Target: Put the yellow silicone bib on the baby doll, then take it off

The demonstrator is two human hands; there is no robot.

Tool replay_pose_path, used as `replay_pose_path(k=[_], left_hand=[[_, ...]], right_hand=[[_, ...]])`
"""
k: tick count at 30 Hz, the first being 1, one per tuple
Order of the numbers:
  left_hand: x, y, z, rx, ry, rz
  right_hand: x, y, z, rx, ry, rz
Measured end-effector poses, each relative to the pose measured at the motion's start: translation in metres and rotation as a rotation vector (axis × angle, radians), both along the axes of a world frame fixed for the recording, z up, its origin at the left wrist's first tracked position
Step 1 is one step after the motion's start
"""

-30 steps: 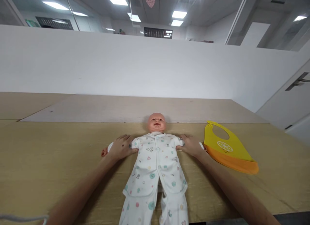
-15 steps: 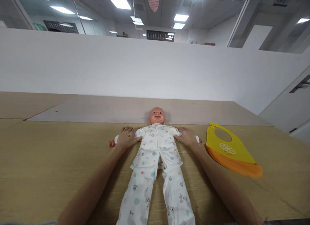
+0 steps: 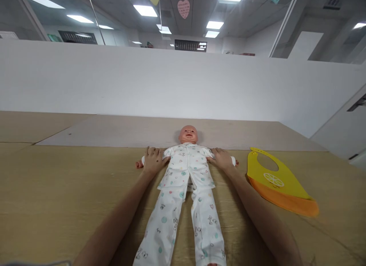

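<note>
A baby doll [image 3: 187,159] lies on its back on the table, head toward the wall, in white pyjamas with small coloured prints. Its arms are spread to both sides. My left hand [image 3: 153,160] is closed around the doll's sleeved arm at the left, the thumb near its chest. Around the other arm, my right hand [image 3: 221,158] is closed in the same way. The doll's small hands stick out past mine. At the bottom edge a bit of one foot shows below a trouser leg.
To the right of my right arm lies a yellow bib [image 3: 274,174] with an orange pocket. Behind the wooden table [image 3: 71,189] rises a white wall [image 3: 143,83] with glass above it. A door handle [image 3: 357,103] shows at the far right.
The doll has shifted slightly toward the wall, with both my hands still on its arms. A bit of its foot now shows at the bottom. My view has also moved a little.
</note>
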State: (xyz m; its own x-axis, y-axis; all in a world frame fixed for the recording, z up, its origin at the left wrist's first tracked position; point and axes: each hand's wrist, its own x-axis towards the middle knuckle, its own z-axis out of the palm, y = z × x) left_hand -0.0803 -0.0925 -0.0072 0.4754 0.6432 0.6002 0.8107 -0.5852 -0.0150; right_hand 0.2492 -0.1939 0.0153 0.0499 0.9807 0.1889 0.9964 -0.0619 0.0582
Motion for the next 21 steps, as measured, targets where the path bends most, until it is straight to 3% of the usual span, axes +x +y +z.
replay_pose_path(k=[7, 15, 18, 21], left_hand=[[-0.007, 0.013, -0.001, 0.089, 0.089, 0.009], [-0.033, 0.029, -0.007, 0.111, 0.017, -0.030], [-0.037, 0.023, -0.006, 0.140, -0.039, 0.000], [-0.035, 0.003, -0.002, 0.155, -0.083, 0.004]], right_hand=[[0.017, 0.008, -0.001, 0.034, -0.024, 0.088], [0.035, -0.002, -0.008, 0.107, -0.071, -0.014], [0.036, -0.010, -0.013, 0.210, -0.069, -0.035], [0.029, -0.017, -0.017, 0.262, -0.050, 0.017]])
